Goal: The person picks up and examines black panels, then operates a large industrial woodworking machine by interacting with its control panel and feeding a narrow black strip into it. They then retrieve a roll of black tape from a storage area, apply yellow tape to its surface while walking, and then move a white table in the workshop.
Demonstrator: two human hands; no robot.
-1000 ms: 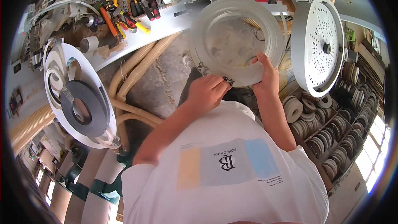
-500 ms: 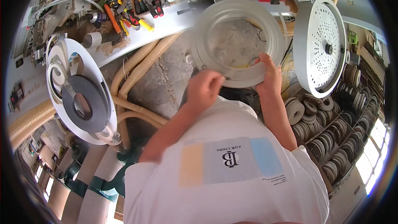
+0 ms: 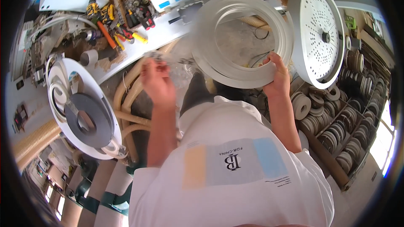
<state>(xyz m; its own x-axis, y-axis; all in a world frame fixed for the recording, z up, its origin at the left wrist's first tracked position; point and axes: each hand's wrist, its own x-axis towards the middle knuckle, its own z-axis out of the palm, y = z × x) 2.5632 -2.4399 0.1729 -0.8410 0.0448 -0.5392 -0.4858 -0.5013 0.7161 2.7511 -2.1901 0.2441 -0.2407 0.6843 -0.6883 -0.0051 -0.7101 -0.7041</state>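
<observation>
Head view: a wide pale ring (image 3: 235, 65) is gripped at its lower right rim by the right hand (image 3: 275, 75), held up in front of the person. The left hand (image 3: 156, 80) is raised apart to the left of the ring, blurred, so its grip cannot be told. A perforated white disc (image 3: 320, 38) stands just right of the ring. Shelves (image 3: 357, 113) at the right are filled with many tape rolls. On the far tabletop (image 3: 164, 31), hand tools (image 3: 122, 19) lie heaped. A white reel (image 3: 84, 109) carrying grey banding stands at the left.
</observation>
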